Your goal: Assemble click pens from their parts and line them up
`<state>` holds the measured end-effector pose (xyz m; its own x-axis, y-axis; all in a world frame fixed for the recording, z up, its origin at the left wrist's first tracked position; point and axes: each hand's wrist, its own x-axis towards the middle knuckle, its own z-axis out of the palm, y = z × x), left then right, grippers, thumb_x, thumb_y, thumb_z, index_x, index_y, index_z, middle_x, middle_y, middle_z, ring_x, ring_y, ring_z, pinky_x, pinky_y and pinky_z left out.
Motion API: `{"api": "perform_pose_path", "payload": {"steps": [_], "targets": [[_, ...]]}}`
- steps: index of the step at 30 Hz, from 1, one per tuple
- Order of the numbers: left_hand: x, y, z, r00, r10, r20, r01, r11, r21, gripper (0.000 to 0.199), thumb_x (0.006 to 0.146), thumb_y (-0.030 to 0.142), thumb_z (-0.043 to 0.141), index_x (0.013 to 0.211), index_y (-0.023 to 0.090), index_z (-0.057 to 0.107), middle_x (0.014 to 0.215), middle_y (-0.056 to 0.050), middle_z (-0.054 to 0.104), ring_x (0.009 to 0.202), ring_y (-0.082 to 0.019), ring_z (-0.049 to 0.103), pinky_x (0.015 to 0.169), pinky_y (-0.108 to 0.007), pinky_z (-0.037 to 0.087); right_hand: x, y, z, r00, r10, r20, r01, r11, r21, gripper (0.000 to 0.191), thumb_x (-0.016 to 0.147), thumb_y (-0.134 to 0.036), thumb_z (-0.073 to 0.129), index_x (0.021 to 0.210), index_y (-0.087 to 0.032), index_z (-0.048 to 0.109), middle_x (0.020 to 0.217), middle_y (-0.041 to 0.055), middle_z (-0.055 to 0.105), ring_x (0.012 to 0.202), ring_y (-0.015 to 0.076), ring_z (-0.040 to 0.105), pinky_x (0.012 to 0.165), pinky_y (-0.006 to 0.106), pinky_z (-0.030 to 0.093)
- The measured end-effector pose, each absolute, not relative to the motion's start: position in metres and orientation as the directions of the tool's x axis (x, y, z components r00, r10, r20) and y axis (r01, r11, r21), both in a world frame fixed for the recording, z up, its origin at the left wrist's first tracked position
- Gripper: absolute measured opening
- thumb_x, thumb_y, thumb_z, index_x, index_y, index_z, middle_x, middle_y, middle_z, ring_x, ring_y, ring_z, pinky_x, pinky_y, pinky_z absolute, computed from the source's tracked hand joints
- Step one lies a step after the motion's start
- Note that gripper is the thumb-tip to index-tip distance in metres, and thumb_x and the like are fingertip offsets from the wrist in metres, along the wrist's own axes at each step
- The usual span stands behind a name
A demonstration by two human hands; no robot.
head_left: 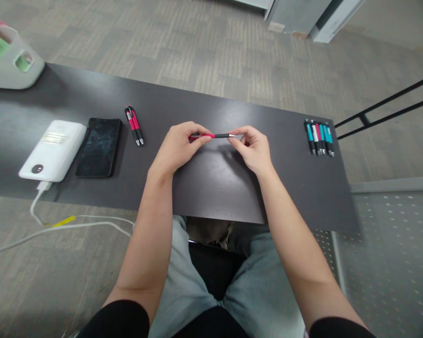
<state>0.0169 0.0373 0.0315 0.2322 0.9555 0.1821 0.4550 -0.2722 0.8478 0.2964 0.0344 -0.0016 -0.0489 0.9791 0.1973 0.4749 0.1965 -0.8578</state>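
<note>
A red and black pen [218, 136] is held level above the dark table between my two hands. My left hand [181, 142] pinches its red end between thumb and fingers. At the silver tip on the other side, my right hand [253, 146] is closed in a pinch. Two more red and black pens [134, 126] lie side by side to the left of my hands. Over at the right end of the table is a row of several pens [319, 137], with turquoise, white and red barrels and black grips.
On the left of the dark table [218, 197] lie a white power bank [54, 149] with a cable [37, 209] plugged in and a black phone [99, 147]. A whitish basket [24, 70] stands at the far left corner. Black metal bars [364, 119] rise beyond the right edge.
</note>
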Motion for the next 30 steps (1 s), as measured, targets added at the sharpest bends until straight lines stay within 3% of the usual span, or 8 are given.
{"api": "perform_pose_path", "payload": {"steps": [5,11,14,17,21,26,30], "targets": [[0.018,0.036,0.034,0.219,0.960,0.172,0.458,-0.257,0.851,0.009,0.108,0.037,0.093,0.103,0.030,0.098,0.114,-0.007,0.095,0.112,-0.031,0.084,0.108,-0.043,0.069,0.301,0.029,0.005,-0.061,0.982,0.181,0.503,0.187,-0.844,0.056,0.103,-0.088,0.091,0.113,-0.033,0.091,0.068,-0.0027,0.058,0.067,0.0251,0.055,0.074,0.045,0.055],[0.020,0.036,0.035,0.250,0.950,0.186,0.438,-0.282,0.853,0.006,0.106,0.033,0.093,0.105,0.029,0.098,0.116,-0.007,0.095,0.113,-0.031,0.084,0.107,-0.042,0.068,0.300,0.028,0.016,-0.130,0.968,0.216,0.562,0.252,-0.788,0.066,0.111,-0.096,0.080,0.098,-0.032,0.083,0.093,0.0063,0.078,0.083,0.0277,0.066,0.086,0.047,0.062],[0.022,0.037,0.033,0.274,0.939,0.210,0.429,-0.315,0.847,0.009,0.105,0.036,0.094,0.107,0.029,0.098,0.117,-0.008,0.095,0.113,-0.031,0.085,0.106,-0.043,0.069,0.299,0.028,0.019,-0.185,0.966,0.181,0.575,0.256,-0.777,0.080,0.116,-0.105,0.063,0.086,-0.032,0.070,0.087,0.0067,0.069,0.087,0.0295,0.067,0.088,0.047,0.062],[0.024,0.038,0.032,0.295,0.932,0.212,0.424,-0.327,0.845,0.013,0.106,0.041,0.094,0.109,0.030,0.099,0.120,-0.009,0.096,0.116,-0.033,0.086,0.108,-0.044,0.069,0.299,0.028,0.018,-0.168,0.977,0.135,0.553,0.207,-0.807,0.083,0.118,-0.110,0.048,0.087,-0.033,0.063,0.083,0.0051,0.064,0.087,0.0300,0.067,0.086,0.046,0.061],[0.026,0.039,0.033,0.302,0.929,0.216,0.415,-0.332,0.847,0.013,0.107,0.042,0.094,0.108,0.030,0.098,0.119,-0.009,0.096,0.114,-0.032,0.086,0.108,-0.044,0.069,0.300,0.027,0.015,-0.162,0.978,0.132,0.519,0.198,-0.831,0.077,0.114,-0.110,0.054,0.099,-0.034,0.062,0.088,0.0025,0.070,0.085,0.0273,0.065,0.084,0.043,0.060],[0.026,0.039,0.032,0.298,0.930,0.213,0.423,-0.329,0.844,0.016,0.107,0.045,0.094,0.108,0.029,0.098,0.119,-0.008,0.096,0.114,-0.033,0.086,0.107,-0.045,0.069,0.301,0.027,0.013,-0.183,0.977,0.108,0.546,0.192,-0.815,0.082,0.116,-0.111,0.051,0.089,-0.034,0.059,0.076,0.0014,0.057,0.079,0.0275,0.063,0.082,0.044,0.060],[0.027,0.039,0.032,0.282,0.934,0.220,0.410,-0.325,0.852,0.017,0.107,0.046,0.095,0.108,0.029,0.097,0.120,-0.009,0.096,0.115,-0.033,0.086,0.107,-0.044,0.069,0.304,0.028,0.011,-0.134,0.983,0.126,0.523,0.178,-0.833,0.079,0.117,-0.109,0.053,0.095,-0.034,0.066,0.079,0.0011,0.062,0.078,0.0269,0.061,0.079,0.044,0.058]]}}
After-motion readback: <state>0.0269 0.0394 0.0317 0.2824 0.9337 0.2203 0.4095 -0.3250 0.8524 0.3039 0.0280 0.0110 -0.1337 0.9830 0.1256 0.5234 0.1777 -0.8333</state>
